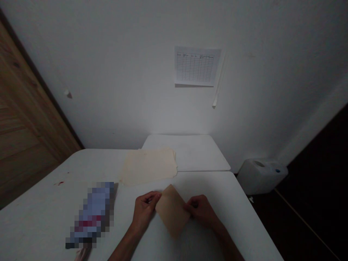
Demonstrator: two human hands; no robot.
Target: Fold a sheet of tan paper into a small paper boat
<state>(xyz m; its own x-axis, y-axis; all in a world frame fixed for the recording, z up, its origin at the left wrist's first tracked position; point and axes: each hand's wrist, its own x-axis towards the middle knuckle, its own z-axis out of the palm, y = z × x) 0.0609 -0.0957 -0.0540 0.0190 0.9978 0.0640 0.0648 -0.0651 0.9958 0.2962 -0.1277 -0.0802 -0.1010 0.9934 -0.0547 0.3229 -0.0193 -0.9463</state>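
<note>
A small tan sheet of paper (172, 212) lies tilted like a diamond on the white table (40, 214), near its front. My left hand (143, 212) pinches the paper's left edge with curled fingers. My right hand (201, 211) grips its right edge, fingers closed over it. Both forearms reach in from the bottom of the view. Behind the hands, further back on the table, rests a stack of pale cream sheets (148, 166).
A blurred-out, pixelated object (92, 215) lies on the table to the left of my hands. A second white table (187, 150) stands against the wall. A white plastic canister (262, 175) sits on the dark floor at right. A wooden door (24, 127) is at left.
</note>
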